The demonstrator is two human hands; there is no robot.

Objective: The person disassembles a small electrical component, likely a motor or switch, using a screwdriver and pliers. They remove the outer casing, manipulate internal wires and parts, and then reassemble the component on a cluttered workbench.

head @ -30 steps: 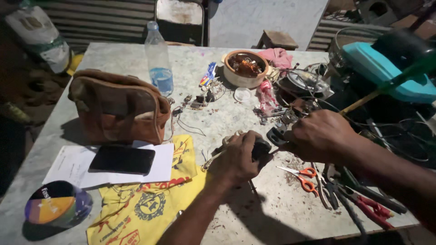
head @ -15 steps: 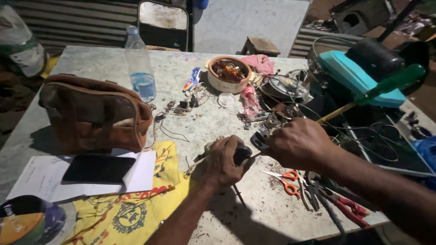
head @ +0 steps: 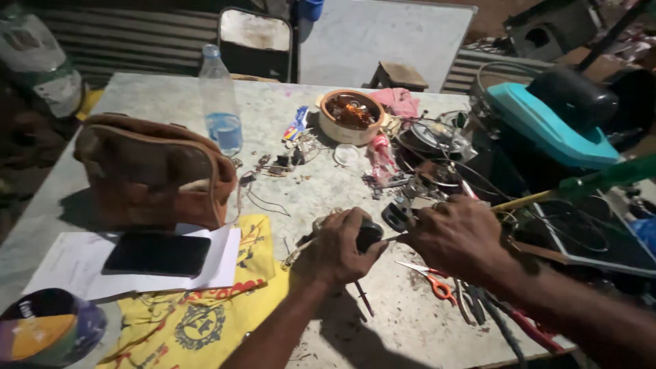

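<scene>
— Gripping the small dark part [head: 369,234] in our left hand [head: 339,247], are we?
— Yes, fingers curled round it; our right hand [head: 456,236], just beside, pinches a thin tool [head: 395,238] pointing left into it.

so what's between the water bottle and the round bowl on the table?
Head view: a small blue and red packet lies on the table between the water bottle and the bowl; otherwise bare tabletop.

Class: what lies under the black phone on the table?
The phone lies on white paper sheets, which overlap a yellow cloth at their right edge. The paper right beneath the phone is covered.
</scene>
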